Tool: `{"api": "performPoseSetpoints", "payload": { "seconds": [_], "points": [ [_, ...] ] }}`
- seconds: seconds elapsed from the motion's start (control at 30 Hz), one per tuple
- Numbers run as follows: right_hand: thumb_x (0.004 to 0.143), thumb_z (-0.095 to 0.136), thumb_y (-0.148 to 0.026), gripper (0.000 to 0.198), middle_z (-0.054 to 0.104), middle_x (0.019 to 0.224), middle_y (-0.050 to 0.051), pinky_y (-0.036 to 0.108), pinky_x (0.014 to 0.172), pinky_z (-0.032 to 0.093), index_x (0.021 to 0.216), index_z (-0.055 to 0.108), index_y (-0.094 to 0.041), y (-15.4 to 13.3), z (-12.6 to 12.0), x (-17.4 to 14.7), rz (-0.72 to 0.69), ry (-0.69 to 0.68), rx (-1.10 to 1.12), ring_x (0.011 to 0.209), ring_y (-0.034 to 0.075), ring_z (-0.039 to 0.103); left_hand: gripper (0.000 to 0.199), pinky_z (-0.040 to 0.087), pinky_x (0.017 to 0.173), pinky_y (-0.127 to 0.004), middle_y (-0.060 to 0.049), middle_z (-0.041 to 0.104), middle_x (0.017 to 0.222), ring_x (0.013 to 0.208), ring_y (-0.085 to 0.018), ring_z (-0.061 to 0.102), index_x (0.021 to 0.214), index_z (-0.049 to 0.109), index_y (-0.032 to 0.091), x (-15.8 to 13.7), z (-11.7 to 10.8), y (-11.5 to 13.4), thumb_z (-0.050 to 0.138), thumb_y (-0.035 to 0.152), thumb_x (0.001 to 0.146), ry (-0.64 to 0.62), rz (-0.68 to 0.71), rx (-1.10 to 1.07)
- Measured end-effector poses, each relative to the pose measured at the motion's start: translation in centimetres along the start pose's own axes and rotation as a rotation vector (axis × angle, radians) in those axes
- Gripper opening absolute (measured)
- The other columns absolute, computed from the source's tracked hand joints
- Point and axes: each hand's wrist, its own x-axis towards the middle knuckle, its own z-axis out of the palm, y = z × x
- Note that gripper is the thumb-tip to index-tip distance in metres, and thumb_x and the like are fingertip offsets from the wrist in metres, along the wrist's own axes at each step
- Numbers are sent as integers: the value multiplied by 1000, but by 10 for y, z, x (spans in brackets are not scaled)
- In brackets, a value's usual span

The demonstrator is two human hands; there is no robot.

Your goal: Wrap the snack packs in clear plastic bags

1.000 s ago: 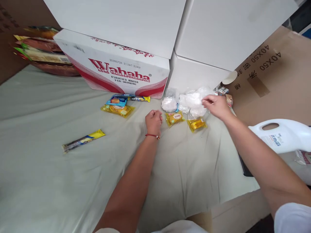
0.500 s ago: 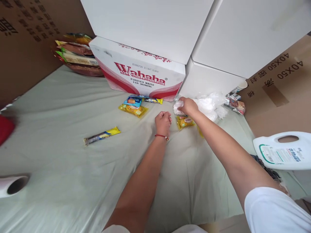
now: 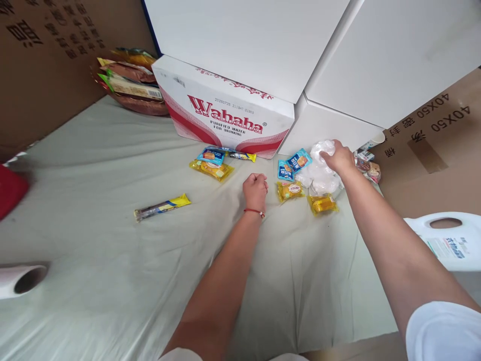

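Observation:
My right hand (image 3: 341,159) is closed on a crumpled clear plastic bag (image 3: 323,148) at the top of a white, bunched plastic heap. Two blue snack packets (image 3: 299,159) lie just left of that plastic. Below them are a yellow snack packet (image 3: 290,191) and, farther right, another yellow packet (image 3: 322,204). My left hand (image 3: 255,193) rests as a fist on the pale green sheet (image 3: 210,250), with nothing showing in it. Left of this fist, a blue packet (image 3: 211,155) overlaps a yellow packet (image 3: 214,170), beside a thin yellow-tipped stick packet (image 3: 242,156).
A Wahaha water carton (image 3: 229,113) stands against white cabinets (image 3: 248,40). Behind it to the left is a bowl of snack bags (image 3: 130,90). A long wrapped stick (image 3: 162,207), a paper roll (image 3: 22,281) and a white jug (image 3: 447,240) lie around the sheet.
My right hand has moved right, from beside the carton's corner to the plastic heap, carrying plastic. Two blue packets now show where it was. My left fist stays in place.

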Motion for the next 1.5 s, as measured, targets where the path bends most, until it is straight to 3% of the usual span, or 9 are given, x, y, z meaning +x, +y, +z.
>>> {"api": "performPoseSetpoints", "payload": {
  "seconds": [0.1,0.2,0.33,0.53,0.8,0.9,1.0,1.17,1.5],
  "points": [
    [92,60,-49,77,46,146,27,54,101,47,156,35,-14,-4,-5,-27,-26,187,36,121,39,58,10,22,43,-19,7,47,48,42,-7,35,69,53,19,3,0,0,54,16,78,44,33,-11],
    [100,44,-44,59,44,150,24,50,103,47,150,43,-12,-26,1,-63,-321,332,93,126,35,53,10,22,44,-20,7,47,49,43,-7,35,70,53,19,6,1,2,52,16,80,108,97,-29],
    [105,34,-49,60,59,140,21,51,117,33,146,51,-9,-61,50,-92,-769,-52,-23,142,34,39,10,28,47,-20,7,47,51,46,-8,40,71,54,20,11,-2,4,51,18,81,172,260,-36],
    [101,32,-67,89,42,154,33,58,123,13,145,47,8,-86,103,-105,-509,-240,-107,152,43,25,8,31,50,-21,7,47,52,48,-8,43,73,54,19,19,-11,12,51,20,81,241,440,-91],
    [104,33,-59,64,43,159,17,50,123,22,144,55,-14,-113,71,-150,-648,-197,266,150,31,33,14,33,51,-25,6,49,56,49,-10,41,74,54,22,-16,-8,67,53,22,88,217,746,-117],
    [105,35,-51,51,58,144,14,44,119,32,132,62,-17,-69,52,-150,-578,131,413,138,26,46,13,43,62,-27,3,55,65,60,-12,53,78,54,21,-28,-1,70,51,21,90,160,796,159],
    [102,39,-45,43,66,125,19,51,114,35,120,65,-15,8,51,-147,-198,403,384,126,30,53,14,50,77,-33,-5,67,85,81,-18,63,88,62,19,-41,11,46,48,21,92,-8,832,690],
    [99,33,-50,60,64,121,32,56,107,38,115,65,-2,88,87,-167,140,188,266,122,38,55,28,26,121,-59,-12,64,136,141,-32,45,114,70,23,-57,12,-15,61,32,89,-626,1021,1527],
    [105,27,-48,66,46,152,30,55,115,30,147,46,0,-60,126,-201,-161,17,343,141,38,41,40,26,123,-59,-13,58,146,147,-31,40,131,63,23,-28,-88,35,51,31,94,-423,1054,1511]
  ]
}}
